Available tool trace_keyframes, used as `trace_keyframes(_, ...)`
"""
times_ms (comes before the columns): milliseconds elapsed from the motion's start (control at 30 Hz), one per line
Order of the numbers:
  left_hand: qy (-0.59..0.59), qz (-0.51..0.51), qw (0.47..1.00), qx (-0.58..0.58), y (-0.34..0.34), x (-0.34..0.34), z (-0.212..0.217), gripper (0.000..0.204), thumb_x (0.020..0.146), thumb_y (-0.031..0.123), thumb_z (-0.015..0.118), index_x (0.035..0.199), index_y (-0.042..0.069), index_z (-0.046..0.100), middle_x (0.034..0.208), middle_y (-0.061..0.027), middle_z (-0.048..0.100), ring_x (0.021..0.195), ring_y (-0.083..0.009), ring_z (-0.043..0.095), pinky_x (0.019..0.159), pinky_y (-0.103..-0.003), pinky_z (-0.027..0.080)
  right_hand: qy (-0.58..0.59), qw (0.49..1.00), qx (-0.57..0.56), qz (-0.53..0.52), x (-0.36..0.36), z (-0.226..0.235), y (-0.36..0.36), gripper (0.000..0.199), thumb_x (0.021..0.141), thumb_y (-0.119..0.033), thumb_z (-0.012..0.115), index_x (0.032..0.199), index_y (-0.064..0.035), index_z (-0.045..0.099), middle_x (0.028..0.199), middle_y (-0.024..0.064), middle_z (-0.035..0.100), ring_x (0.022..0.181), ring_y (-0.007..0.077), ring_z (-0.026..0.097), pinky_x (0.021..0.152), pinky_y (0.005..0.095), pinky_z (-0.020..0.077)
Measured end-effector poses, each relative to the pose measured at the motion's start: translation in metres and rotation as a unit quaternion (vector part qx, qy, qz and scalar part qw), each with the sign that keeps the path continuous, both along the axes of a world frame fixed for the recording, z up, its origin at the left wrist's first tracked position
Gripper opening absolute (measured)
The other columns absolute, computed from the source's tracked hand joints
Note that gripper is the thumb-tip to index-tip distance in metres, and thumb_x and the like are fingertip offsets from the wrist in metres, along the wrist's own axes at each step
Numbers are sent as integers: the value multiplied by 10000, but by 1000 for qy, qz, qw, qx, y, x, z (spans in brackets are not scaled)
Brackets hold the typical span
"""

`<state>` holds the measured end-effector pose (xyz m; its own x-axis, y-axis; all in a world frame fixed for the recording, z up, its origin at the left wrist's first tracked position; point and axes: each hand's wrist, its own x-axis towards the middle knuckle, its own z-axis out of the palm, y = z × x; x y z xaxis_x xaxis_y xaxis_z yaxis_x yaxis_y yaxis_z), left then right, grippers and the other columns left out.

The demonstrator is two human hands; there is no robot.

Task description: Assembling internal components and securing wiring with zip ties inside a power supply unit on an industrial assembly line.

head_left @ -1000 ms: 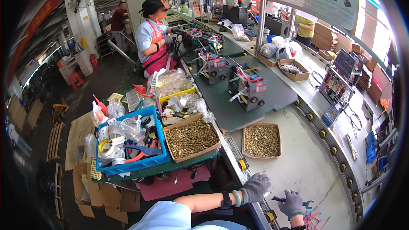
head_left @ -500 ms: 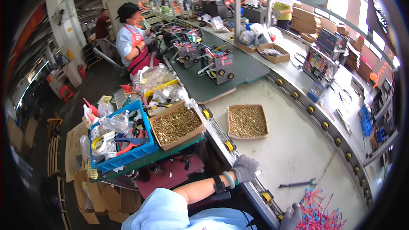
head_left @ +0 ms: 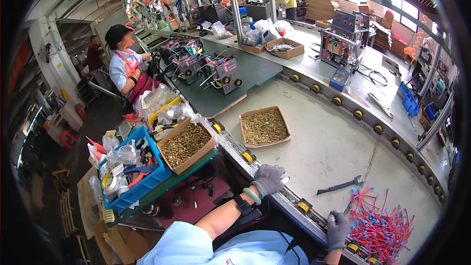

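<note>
My left hand (head_left: 269, 180), in a grey glove, is over the near roller rail of the line, fingers curled in. At its fingertips shows a small pale, shiny piece (head_left: 285, 179), too small to name. My right hand (head_left: 337, 228), gloved too, rests by the same rail with bent fingers; whatever it may hold is hidden. Right beside it lies a heap of red wires (head_left: 380, 228) with blue ends. Beyond both hands is a dark open-ended wrench (head_left: 338, 185) on the pale line surface. Farther off stands a shallow carton (head_left: 265, 126) of small brass-coloured parts.
At left are a second carton (head_left: 185, 145) of brass parts and a blue crate (head_left: 135, 186) of tools and tape. Half-built machines (head_left: 227, 76) stand on a dark green board (head_left: 260, 71) ahead. A co-worker (head_left: 126, 66) is working at far left.
The view has swung right and down, so more of the wire heap and my right hand shows. My left hand keeps its place at the rail with its fingers curled.
</note>
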<state>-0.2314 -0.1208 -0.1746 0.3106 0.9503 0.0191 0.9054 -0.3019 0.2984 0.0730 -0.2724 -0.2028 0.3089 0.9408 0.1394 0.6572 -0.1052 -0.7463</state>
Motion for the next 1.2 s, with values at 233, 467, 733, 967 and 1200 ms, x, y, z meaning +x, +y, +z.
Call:
trace_keyframes(233, -21, 6, 999, 33, 1, -2, -9, 284, 858, 389, 646, 1016, 157, 687, 979, -90, 702, 951, -300, 658, 883, -441, 483, -8, 1000, 3, 20, -1, 2, 1, 113, 842, -87, 646, 912, -17, 702, 839, 140, 706, 791, 261, 685, 745, 354, 517)
trace_keyframes(467, -19, 13, 999, 41, 0, -5, -14, 278, 852, 388, 651, 1005, 157, 684, 955, -91, 703, 943, -303, 659, 869, -436, 485, 11, 999, -1, 31, 0, -10, 2, 108, 858, -52, 621, 915, 19, 679, 819, 128, 695, 755, 195, 667, 720, 308, 507)
trace_keyframes(733, -41, -12, 998, 43, 8, 3, -7, 276, 845, 381, 651, 958, 137, 710, 919, -119, 703, 907, -325, 668, 829, -464, 501, 4, 1000, -13, 16, -5, 12, 2, 148, 845, -118, 632, 924, -11, 697, 860, 142, 711, 803, 259, 686, 756, 349, 518)
trace_keyframes(967, -154, -9, 985, -78, 16, -18, -61, 473, 855, 265, 709, 1246, 20, 608, 1184, -166, 637, 1080, -335, 602, 948, -425, 492, -76, 991, -98, 49, 2, -28, 6, 238, 836, -226, 587, 949, -58, 712, 882, 201, 697, 865, 382, 684, 783, 493, 530)
trace_keyframes(1200, -32, -40, 988, -144, 33, -31, -40, 496, 821, 94, 619, 1305, -6, 578, 1155, -211, 665, 1041, -316, 629, 921, -416, 476, -148, 977, -145, 45, -17, 0, 14, 192, 850, -244, 593, 921, -82, 665, 815, 165, 677, 805, 385, 675, 683, 506, 520)
